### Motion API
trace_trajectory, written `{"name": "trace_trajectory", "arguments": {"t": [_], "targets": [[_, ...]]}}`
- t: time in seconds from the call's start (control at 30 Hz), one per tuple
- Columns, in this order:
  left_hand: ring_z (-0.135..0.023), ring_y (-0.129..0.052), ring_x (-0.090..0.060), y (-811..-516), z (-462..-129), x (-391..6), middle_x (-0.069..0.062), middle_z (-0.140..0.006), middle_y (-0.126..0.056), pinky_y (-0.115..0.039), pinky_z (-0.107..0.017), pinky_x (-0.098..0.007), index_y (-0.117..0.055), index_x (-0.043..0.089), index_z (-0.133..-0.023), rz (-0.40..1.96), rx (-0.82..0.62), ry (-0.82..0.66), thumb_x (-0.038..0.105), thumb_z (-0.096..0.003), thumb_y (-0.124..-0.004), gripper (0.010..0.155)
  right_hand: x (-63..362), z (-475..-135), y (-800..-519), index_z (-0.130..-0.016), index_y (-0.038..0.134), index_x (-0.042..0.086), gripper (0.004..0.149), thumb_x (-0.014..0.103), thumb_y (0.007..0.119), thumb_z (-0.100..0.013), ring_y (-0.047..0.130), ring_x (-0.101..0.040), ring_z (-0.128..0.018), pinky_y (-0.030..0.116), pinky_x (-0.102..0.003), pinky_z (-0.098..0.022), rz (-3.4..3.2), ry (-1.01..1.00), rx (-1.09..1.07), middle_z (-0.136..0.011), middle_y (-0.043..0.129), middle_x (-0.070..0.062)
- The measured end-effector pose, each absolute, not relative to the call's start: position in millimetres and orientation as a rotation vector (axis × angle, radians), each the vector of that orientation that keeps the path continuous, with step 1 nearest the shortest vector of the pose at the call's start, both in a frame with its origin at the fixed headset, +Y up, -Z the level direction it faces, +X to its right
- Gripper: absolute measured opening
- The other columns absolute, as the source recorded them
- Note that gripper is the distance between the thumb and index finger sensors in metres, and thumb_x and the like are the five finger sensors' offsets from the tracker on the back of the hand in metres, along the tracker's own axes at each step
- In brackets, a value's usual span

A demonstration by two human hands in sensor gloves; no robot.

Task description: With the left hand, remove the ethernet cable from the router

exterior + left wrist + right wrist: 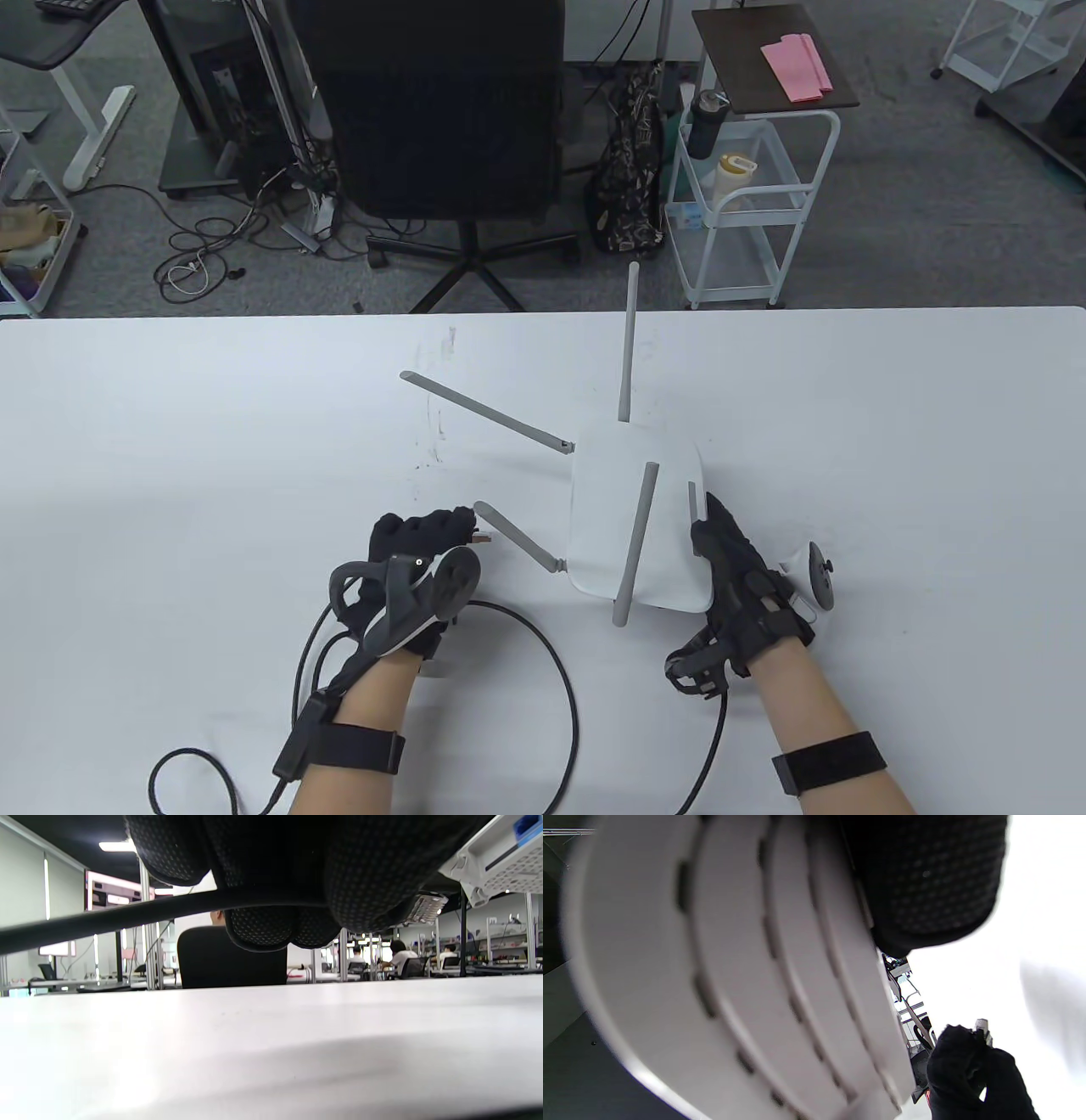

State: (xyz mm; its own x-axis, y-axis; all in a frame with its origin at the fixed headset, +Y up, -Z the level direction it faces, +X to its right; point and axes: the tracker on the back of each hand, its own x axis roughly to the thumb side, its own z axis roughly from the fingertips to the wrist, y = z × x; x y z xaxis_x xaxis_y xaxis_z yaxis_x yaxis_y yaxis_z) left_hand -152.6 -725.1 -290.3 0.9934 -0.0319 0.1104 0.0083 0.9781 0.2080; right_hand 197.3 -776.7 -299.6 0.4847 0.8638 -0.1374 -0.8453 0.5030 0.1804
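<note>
The white router [632, 509] with grey antennas sits tilted on the table; its vented underside fills the right wrist view [721, 976]. My right hand [721, 543] grips its right edge. My left hand [465, 522] is left of the router and pinches the clear plug [483, 536] of the black ethernet cable [560, 671]. The plug is out of the router, a short gap from its left side, close to an antenna [517, 536]. In the left wrist view the cable [106, 918] runs into my fingers [263, 929], with the plug [426, 908] beside the router [500, 853].
The white table [170, 467] stretches left and right of the router. The cable loops on the table between my forearms. Beyond the far edge stand a black office chair [441, 110] and a white cart [747, 195].
</note>
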Motion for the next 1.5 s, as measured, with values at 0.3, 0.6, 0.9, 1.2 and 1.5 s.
{"name": "trace_trajectory", "arguments": {"t": [0.3, 0.6, 0.9, 1.2, 1.5], "targets": [[-0.077, -0.105, -0.016, -729, -293, -155, 0.01, -0.085, -0.099, -0.069, -0.073, -0.054, -0.085, 0.038, -0.088, -0.001, 0.151, -0.099, 0.039, -0.0424, -0.092, 0.046, 198, -300, -777, -0.103, 0.011, -0.005, 0.073, 0.032, 0.059, -0.062, 0.1, -0.035, -0.053, 0.094, -0.032, -0.029, 1.073, 0.223, 0.09, -0.089, 0.059, -0.034], [-0.081, -0.102, -0.018, -729, -293, -161, 0.009, -0.089, -0.096, -0.066, -0.074, -0.056, -0.083, 0.037, -0.091, 0.019, 0.141, -0.083, 0.043, -0.0424, -0.091, 0.05, 200, -300, -777, -0.103, 0.009, -0.005, 0.072, 0.03, 0.057, -0.062, 0.099, -0.036, -0.055, 0.093, -0.033, -0.031, 1.11, 0.225, 0.083, -0.091, 0.057, -0.034], [-0.084, -0.1, -0.02, -727, -292, -162, 0.006, -0.093, -0.094, -0.065, -0.075, -0.057, -0.081, 0.035, -0.094, 0.036, 0.157, -0.084, 0.053, -0.0425, -0.086, 0.055, 207, -296, -775, -0.102, 0.008, -0.005, 0.072, 0.028, 0.057, -0.06, 0.097, -0.04, -0.058, 0.092, -0.038, -0.033, 1.328, 0.204, -0.007, -0.094, 0.053, -0.034], [-0.084, -0.099, -0.022, -727, -292, -164, 0.004, -0.094, -0.093, -0.064, -0.074, -0.058, -0.08, 0.034, -0.096, 0.053, 0.15, -0.083, 0.054, -0.043, -0.084, 0.057, 209, -296, -778, -0.101, 0.007, -0.005, 0.072, 0.027, 0.057, -0.06, 0.096, -0.042, -0.06, 0.091, -0.041, -0.034, 1.368, 0.224, -0.053, -0.095, 0.051, -0.034], [-0.085, -0.099, -0.023, -728, -292, -165, 0.003, -0.094, -0.092, -0.063, -0.074, -0.058, -0.079, 0.034, -0.097, 0.067, 0.149, -0.081, 0.055, -0.0433, -0.083, 0.058, 210, -296, -780, -0.101, 0.007, -0.004, 0.073, 0.026, 0.059, -0.059, 0.091, -0.048, -0.064, 0.089, -0.048, -0.037, 1.438, 0.243, -0.095, -0.096, 0.047, -0.035]]}}
